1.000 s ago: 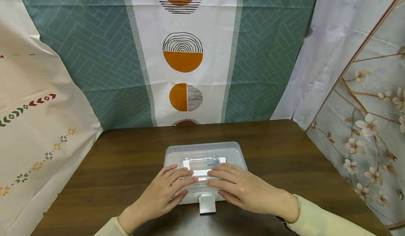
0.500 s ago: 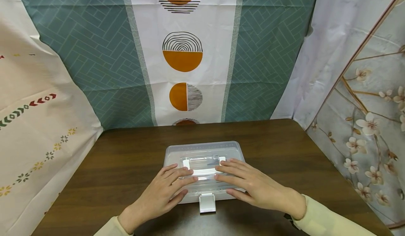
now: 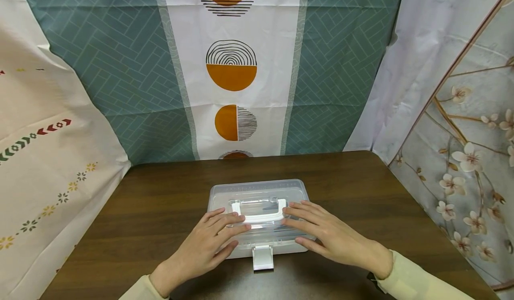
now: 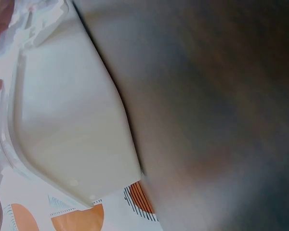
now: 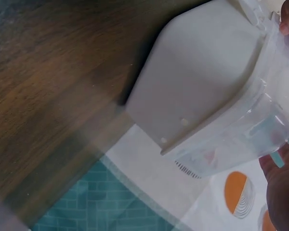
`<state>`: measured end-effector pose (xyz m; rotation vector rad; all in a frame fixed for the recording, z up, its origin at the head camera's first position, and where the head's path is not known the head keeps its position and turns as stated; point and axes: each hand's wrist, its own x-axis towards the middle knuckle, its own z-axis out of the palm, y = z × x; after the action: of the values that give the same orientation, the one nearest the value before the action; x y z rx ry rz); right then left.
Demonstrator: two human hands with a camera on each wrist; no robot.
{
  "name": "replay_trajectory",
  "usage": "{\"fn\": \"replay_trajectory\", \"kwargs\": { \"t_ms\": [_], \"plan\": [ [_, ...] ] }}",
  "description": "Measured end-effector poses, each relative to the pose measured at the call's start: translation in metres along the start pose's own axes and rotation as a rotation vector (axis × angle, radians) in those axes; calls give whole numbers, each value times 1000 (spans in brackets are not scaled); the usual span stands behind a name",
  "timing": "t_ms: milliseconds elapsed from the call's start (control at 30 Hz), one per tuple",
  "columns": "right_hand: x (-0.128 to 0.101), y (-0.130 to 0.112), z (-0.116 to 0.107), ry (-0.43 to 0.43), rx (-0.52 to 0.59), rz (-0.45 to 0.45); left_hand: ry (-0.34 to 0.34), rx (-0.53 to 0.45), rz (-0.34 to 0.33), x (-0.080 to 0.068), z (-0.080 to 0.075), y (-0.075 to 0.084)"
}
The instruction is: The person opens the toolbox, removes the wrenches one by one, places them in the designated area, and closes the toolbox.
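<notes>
Lay flat-fingered on clear box (image 3: pixel 259 213): left hand (image 3: pixel 206 246), right hand (image 3: pixel 327 235), gripping nothing; contents blurred; wrist views smeared.

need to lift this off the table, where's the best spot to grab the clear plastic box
By the white handle lying flat in the recess of the clear plastic box lid. Come from above, hook fingers under its bar and swing it upright; it sits central, so the load should hang level.
</notes>
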<state>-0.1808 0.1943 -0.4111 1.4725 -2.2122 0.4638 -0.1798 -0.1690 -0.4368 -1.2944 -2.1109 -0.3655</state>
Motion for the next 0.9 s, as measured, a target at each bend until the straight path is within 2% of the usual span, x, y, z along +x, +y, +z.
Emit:
{"fn": "replay_trajectory", "kwargs": {
  "t_ms": [467,900],
  "plan": [
    [-3,5,4,65,31,-16,15,-7,8,0,-1,0],
    [-7,14,20,158,60,-39,-24,-45,46,2,-8,-4]
  ]
}}
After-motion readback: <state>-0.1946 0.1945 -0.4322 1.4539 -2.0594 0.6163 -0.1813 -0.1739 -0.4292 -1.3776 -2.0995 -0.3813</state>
